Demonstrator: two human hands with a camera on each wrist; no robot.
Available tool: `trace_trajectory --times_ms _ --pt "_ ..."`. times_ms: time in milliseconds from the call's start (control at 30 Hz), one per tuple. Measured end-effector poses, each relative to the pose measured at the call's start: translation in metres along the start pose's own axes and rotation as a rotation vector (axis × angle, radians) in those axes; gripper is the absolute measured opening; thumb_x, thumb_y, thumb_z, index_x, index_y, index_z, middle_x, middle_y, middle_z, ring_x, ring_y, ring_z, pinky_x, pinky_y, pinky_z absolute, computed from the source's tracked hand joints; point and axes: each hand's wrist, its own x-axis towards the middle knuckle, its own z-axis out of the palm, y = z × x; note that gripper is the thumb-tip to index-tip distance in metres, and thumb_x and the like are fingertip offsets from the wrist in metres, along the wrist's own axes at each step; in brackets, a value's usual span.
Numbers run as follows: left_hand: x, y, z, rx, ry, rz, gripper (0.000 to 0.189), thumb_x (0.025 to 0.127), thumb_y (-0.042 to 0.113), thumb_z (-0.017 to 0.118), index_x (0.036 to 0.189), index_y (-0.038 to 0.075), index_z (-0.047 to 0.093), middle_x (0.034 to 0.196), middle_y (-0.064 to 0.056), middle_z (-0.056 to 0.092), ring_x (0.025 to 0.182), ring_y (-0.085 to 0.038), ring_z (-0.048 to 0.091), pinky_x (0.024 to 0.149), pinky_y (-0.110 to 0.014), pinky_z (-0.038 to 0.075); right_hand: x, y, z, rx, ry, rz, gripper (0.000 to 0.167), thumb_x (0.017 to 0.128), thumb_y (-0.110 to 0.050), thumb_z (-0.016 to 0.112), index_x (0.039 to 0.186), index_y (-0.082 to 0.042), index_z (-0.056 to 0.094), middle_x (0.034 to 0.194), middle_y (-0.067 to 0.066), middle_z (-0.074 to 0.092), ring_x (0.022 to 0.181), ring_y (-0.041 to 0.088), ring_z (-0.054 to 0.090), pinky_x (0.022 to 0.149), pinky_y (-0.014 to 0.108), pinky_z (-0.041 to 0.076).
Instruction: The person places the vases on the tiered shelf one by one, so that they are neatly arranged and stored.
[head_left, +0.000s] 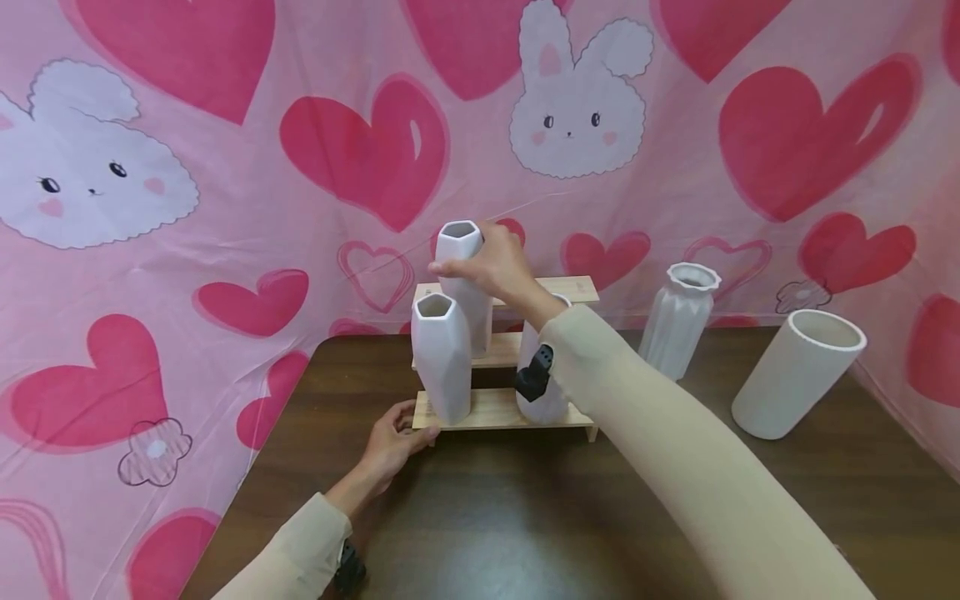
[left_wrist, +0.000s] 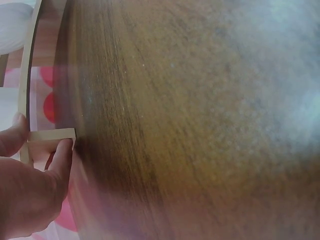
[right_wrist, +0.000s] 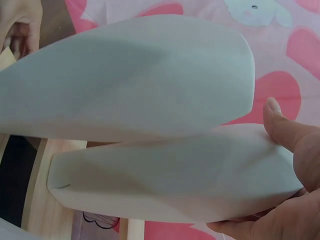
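Note:
My right hand (head_left: pixel 498 260) grips a white faceted vase (head_left: pixel 474 317) near its five-sided mouth, thumb on one side and fingers behind. That vase's base is at the middle step of a light wooden tiered stand (head_left: pixel 495 408); whether it bears weight there I cannot tell. At the bottom step's left end, my left hand (head_left: pixel 390 446) pinches the stand's corner, thumb on the board and fingers at the leg (left_wrist: pixel 52 142). In front of the gripped vase, a similar faceted vase (head_left: pixel 441 358) stands on the bottom step. Another white vase (head_left: pixel 551 404), partly hidden by my right wrist, stands at that step's right.
To the right on the dark wooden table (head_left: pixel 525 517) stand a ribbed white vase (head_left: pixel 675 325) with a scalloped rim and a plain white cylindrical vase (head_left: pixel 791 375). A pink cloth (head_left: pixel 247 208) with hearts and rabbits hangs behind the table.

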Motion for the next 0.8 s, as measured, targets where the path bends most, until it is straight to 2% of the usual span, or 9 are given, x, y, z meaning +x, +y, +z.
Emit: trace_trajectory --times_ms 133,367,600,700,800 --pt "0.001 0.000 0.000 -0.004 0.005 -0.002 0.062 0.084 0.006 0.073 0.137 0.000 0.042 0.114 -0.021 0.059 0.086 -0.019 0.064 0.086 -0.040 0.056 0.001 0.000 -0.002 -0.005 -0.043 -0.016 0.064 0.070 -0.042 0.085 0.120 -0.013 0.057 0.103 0.004 0.064 0.088 0.020 0.061 0.073 0.034 0.058" --pt "0.001 0.000 0.000 0.001 -0.001 -0.006 0.064 0.084 0.007 0.073 0.138 -0.001 0.041 0.116 -0.022 0.058 0.087 -0.019 0.064 0.086 -0.039 0.056 0.000 0.001 -0.004 0.004 -0.070 -0.003 0.072 0.070 -0.044 0.084 0.127 -0.016 0.050 0.111 0.002 0.060 0.094 0.019 0.060 0.078 0.035 0.057" --pt "-0.002 0.001 0.001 -0.026 0.000 0.020 0.060 0.085 0.003 0.072 0.137 -0.002 0.042 0.112 -0.021 0.060 0.082 -0.017 0.064 0.084 -0.038 0.057 -0.001 -0.003 -0.005 0.006 -0.099 0.016 0.077 0.075 -0.039 0.082 0.134 -0.011 0.041 0.118 0.008 0.056 0.101 0.023 0.057 0.084 0.040 0.056" --pt "-0.003 0.001 0.002 -0.043 -0.005 0.039 0.059 0.085 -0.001 0.071 0.136 -0.004 0.042 0.111 -0.022 0.060 0.080 -0.018 0.064 0.084 -0.039 0.057 -0.002 -0.006 -0.012 0.012 -0.109 0.026 0.083 0.077 -0.039 0.080 0.140 -0.009 0.036 0.126 0.011 0.052 0.108 0.026 0.055 0.088 0.041 0.054" --pt "-0.003 0.000 0.002 -0.039 -0.003 0.038 0.059 0.085 0.000 0.071 0.136 -0.004 0.042 0.110 -0.022 0.060 0.080 -0.018 0.064 0.083 -0.039 0.057 -0.005 -0.007 -0.024 0.016 -0.124 0.043 0.087 0.080 -0.040 0.078 0.147 -0.013 0.030 0.139 0.009 0.045 0.118 0.025 0.050 0.093 0.042 0.051"
